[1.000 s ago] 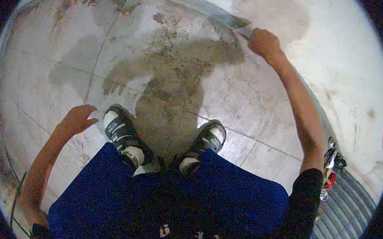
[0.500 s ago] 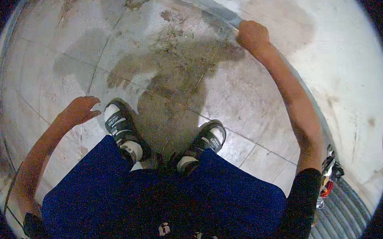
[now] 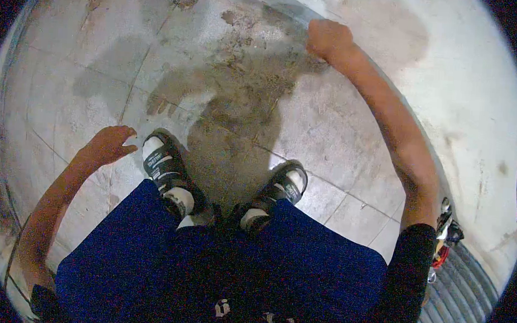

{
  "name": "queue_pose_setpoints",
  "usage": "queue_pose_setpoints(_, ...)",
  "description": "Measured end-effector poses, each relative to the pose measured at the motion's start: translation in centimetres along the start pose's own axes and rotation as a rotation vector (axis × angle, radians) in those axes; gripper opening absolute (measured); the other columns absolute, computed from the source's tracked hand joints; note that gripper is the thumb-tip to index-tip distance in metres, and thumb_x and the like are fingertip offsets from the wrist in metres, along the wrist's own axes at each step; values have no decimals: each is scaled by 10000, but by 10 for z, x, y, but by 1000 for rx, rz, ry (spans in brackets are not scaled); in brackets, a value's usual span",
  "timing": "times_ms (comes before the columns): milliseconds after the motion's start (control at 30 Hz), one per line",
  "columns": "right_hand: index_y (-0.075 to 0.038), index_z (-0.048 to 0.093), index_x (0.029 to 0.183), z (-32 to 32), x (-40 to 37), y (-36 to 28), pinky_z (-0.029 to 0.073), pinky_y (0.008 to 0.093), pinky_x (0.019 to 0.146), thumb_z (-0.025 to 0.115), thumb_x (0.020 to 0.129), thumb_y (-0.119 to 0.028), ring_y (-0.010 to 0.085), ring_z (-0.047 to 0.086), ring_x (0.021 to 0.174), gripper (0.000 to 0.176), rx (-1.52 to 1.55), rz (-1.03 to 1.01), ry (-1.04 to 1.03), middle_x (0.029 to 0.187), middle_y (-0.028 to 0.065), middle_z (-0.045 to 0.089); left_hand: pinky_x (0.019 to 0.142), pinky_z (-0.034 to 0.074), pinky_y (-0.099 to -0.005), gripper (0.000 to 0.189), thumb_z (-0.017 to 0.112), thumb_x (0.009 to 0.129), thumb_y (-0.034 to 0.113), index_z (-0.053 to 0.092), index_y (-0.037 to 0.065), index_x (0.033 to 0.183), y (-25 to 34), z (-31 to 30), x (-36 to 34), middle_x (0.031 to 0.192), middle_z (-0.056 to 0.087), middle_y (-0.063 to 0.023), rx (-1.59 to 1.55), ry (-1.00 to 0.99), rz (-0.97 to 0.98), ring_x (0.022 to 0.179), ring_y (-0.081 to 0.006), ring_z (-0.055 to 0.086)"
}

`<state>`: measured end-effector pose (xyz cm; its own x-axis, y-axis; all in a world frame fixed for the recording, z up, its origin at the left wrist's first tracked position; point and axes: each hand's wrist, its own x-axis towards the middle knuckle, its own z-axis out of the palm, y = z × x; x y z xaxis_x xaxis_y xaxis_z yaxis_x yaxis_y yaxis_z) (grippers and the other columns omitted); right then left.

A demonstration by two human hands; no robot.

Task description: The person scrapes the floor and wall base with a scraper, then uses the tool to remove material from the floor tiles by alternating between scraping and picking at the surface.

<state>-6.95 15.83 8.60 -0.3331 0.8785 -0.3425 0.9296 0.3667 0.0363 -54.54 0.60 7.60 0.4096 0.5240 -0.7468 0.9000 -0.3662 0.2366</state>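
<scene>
My right hand (image 3: 330, 40) is closed in a fist with the arm stretched out. It overlaps the grey strip (image 3: 283, 4) that runs along the foot of the pale wall, and what its fingers hold is hidden. My left hand (image 3: 111, 143) hangs over the tiled floor (image 3: 336, 148) beside my left foot, thumb apart from loosely bent fingers, with nothing between them. Both my feet, in black strapped sandals (image 3: 166, 168) over light socks, stand on the tiles between the hands.
Dark stains (image 3: 240, 71) and shadows cover the floor ahead. The white wall (image 3: 468, 115) curves along the right. At lower right lie a ribbed grey panel (image 3: 457, 298) and a small heap of mixed items (image 3: 443, 244), some red and black. A thin dark cable (image 3: 9, 265) runs at lower left.
My right hand has shifted slightly left and up along the strip, still closed. The left hand has risen a little, its fingers in much the same pose.
</scene>
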Motion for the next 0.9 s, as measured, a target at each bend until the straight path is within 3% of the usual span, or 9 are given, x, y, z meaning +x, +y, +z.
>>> queue_pose_setpoints(67,21,658,848,26,13,12,525,460,736,571,730,-152,365,649,865,227,-88,83,-31,840,226,653,929,437,-421,429,609,843,376,568,73,1143,0,0,0,1138,603,-159,-5,-1,-6,1058,-338,566)
queue_pose_setpoints(167,3,663,859,25,-5,31,522,470,696,602,759,-207,350,654,827,241,-80,-86,-49,832,209,657,890,446,-422,427,622,830,343,567,44,1129,-5,1,0,1108,602,-170,-37,62,24,1024,-344,571)
queue_pose_setpoints(233,-20,669,886,24,-22,65,518,405,612,642,782,-268,268,663,727,270,7,89,-11,773,159,662,905,442,-418,429,625,828,341,569,41,1130,-9,6,-3,1127,599,-167,2,82,-3,1036,-341,568)
queue_pose_setpoints(300,-39,679,895,13,-63,94,470,310,502,663,799,-299,162,615,601,278,676,408,-133,730,94,649,923,439,-411,425,629,826,337,575,36,1122,-9,2,-6,1155,593,-165,-4,61,-39,1056,-332,564)
queue_pose_setpoints(367,-54,683,891,32,-100,151,386,233,411,643,832,-303,103,525,499,259,820,444,-205,738,56,641,915,444,-410,420,632,824,332,578,37,1118,-16,9,-9,1142,599,-163,-38,66,-19,1047,-330,569)
queue_pose_setpoints(433,-52,648,830,65,-143,193,351,226,377,669,800,-432,84,443,428,382,885,580,-211,594,7,577,919,445,-413,422,639,822,327,576,42,1127,-18,12,-12,1142,600,-163,-56,57,-20,1053,-334,568)
queue_pose_setpoints(500,-81,628,987,82,-179,216,304,180,354,633,844,-326,43,376,415,283,1031,948,-324,717,16,598,933,441,-418,433,650,819,321,570,52,1149,-18,13,-15,1156,596,-167,-62,29,-39,1072,-345,560)
queue_pose_setpoints(600,-92,571,1010,121,-217,255,283,165,343,645,835,-324,16,357,417,300,1400,1001,-287,704,-5,559,892,455,-410,409,647,812,315,580,49,1116,-16,14,-16,1110,612,-158,-78,18,-51,1018,-330,582)
queue_pose_setpoints(900,-103,565,822,109,-105,193,202,197,344,682,819,-353,10,286,397,276,1282,732,-368,666,-27,521,895,445,-429,414,630,823,327,576,40,1116,-5,7,-4,1103,608,-174,-27,88,23,1019,-349,575)
